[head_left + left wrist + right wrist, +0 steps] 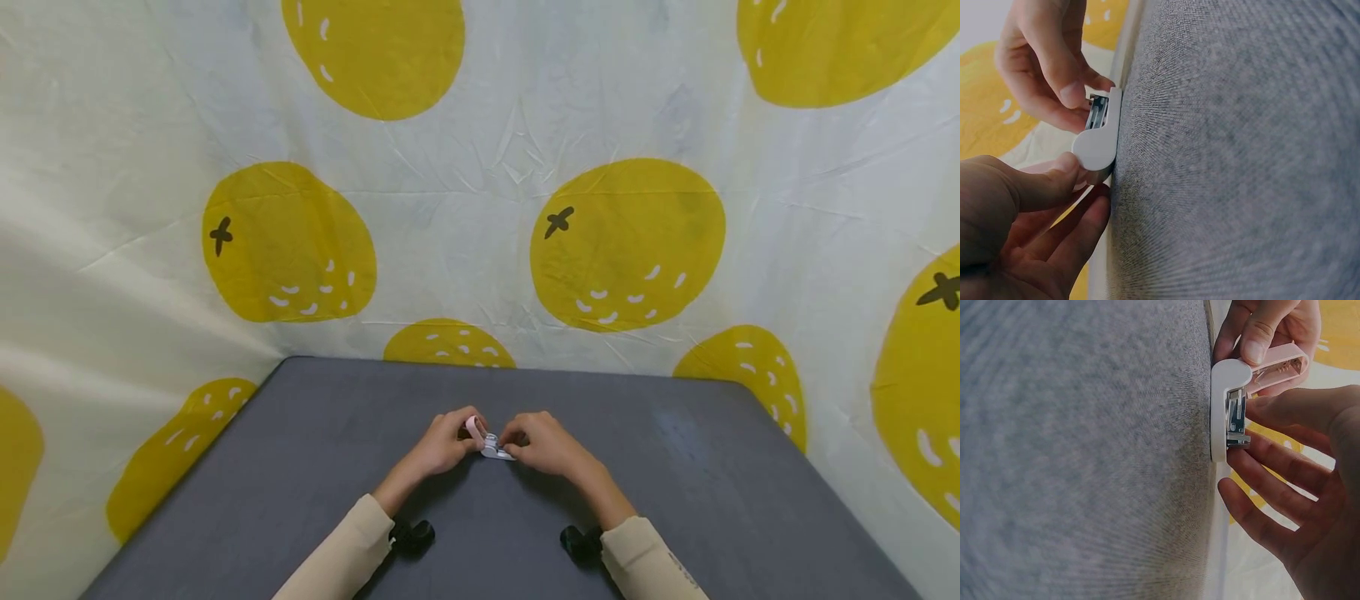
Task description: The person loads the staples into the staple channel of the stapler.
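Note:
A small stapler with a white base lies low on the grey table, its pink top arm swung up and its metal staple magazine exposed. At the hinge end, my left hand pinches the stapler, thumb against the side of the rounded white hinge and fingers behind the pink arm. From the other end my right hand holds the magazine, its thumb at the upper side and curved fingertips at the front tip. The right hand's outer fingers spread loosely beside the base.
The grey fabric-covered table extends around both hands. A pale curtain printed with yellow fruit hangs behind and beside it. Dark wrist-worn devices stick out from under both beige sleeves.

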A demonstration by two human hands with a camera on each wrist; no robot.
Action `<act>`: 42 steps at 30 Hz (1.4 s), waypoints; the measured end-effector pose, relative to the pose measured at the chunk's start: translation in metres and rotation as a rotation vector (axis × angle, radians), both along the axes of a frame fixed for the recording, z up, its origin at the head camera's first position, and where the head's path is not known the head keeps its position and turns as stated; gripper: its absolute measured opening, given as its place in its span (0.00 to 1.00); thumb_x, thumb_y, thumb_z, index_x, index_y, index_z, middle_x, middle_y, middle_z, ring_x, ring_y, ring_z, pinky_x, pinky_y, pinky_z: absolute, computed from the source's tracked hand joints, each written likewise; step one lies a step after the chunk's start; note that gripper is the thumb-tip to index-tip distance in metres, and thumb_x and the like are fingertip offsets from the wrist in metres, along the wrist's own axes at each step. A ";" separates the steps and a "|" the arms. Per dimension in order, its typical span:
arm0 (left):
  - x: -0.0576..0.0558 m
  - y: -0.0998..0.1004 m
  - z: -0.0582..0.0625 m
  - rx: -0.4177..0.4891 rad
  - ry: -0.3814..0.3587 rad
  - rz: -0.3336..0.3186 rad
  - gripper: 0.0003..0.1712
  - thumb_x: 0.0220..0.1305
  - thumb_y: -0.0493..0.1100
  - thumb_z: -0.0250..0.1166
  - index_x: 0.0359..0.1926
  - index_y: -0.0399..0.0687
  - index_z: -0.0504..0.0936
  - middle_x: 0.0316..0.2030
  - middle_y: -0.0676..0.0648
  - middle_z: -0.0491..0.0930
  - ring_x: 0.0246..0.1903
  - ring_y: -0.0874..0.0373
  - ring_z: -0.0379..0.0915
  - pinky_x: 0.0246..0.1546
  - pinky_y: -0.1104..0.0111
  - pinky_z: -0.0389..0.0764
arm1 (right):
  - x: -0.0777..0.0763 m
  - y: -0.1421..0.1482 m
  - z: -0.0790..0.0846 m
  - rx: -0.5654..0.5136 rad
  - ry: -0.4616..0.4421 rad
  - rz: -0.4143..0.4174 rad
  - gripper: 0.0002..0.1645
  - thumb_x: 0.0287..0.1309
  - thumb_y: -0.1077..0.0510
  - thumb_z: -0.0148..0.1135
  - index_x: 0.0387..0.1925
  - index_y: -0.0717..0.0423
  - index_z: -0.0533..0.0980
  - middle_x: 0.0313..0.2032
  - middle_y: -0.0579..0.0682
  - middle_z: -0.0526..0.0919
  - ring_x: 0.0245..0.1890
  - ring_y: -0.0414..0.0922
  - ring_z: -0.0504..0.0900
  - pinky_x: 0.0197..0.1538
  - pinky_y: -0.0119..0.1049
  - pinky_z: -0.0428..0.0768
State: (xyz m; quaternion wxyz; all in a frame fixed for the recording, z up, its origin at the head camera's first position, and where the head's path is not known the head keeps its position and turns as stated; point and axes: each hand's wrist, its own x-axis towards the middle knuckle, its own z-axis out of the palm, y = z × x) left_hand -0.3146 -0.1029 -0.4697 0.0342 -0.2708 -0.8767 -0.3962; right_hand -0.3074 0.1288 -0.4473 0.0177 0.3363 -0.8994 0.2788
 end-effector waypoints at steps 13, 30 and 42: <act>-0.005 0.003 -0.001 0.006 -0.008 0.013 0.08 0.66 0.38 0.71 0.46 0.48 0.85 0.42 0.49 0.88 0.44 0.55 0.86 0.48 0.56 0.84 | -0.006 0.005 -0.001 -0.004 -0.011 0.024 0.10 0.67 0.64 0.65 0.44 0.54 0.89 0.39 0.47 0.88 0.37 0.41 0.85 0.40 0.33 0.81; -0.003 0.002 0.000 -0.014 -0.034 0.015 0.09 0.67 0.39 0.70 0.47 0.49 0.84 0.44 0.49 0.87 0.45 0.56 0.85 0.49 0.58 0.83 | -0.006 0.006 -0.001 -0.001 -0.003 0.042 0.10 0.66 0.63 0.66 0.45 0.52 0.89 0.40 0.46 0.89 0.38 0.40 0.86 0.42 0.34 0.83; -0.005 -0.001 -0.003 -0.002 -0.035 0.000 0.09 0.67 0.39 0.71 0.47 0.48 0.84 0.45 0.48 0.88 0.45 0.55 0.86 0.49 0.55 0.84 | -0.003 0.002 -0.005 -0.034 -0.007 -0.008 0.17 0.59 0.69 0.70 0.50 0.56 0.82 0.38 0.51 0.89 0.39 0.46 0.87 0.42 0.40 0.84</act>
